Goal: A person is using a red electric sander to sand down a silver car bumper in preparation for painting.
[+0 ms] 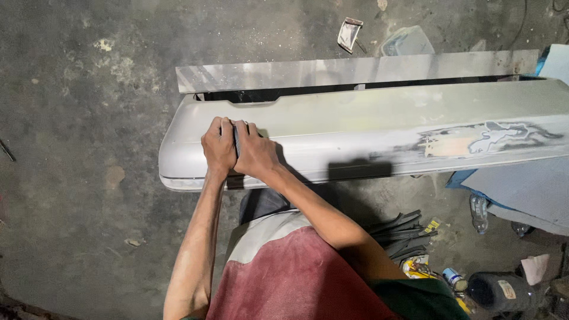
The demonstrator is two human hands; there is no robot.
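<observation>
Grey bumper [367, 133] under both hands, left hand [218, 147], right hand [256, 153], gripping dark sanding block [236, 137]

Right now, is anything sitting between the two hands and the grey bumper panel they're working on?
Only a small dark pad or sheet, pinched between the left hand and right hand and pressed flat against the bumper. Otherwise nothing visible stands between them; both hands rest directly on the panel.

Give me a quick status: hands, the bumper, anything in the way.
Left hand and right hand pressed together on a dark sanding pad. Grey bumper lies on floor, bare patch at right. Nothing blocking.
</observation>
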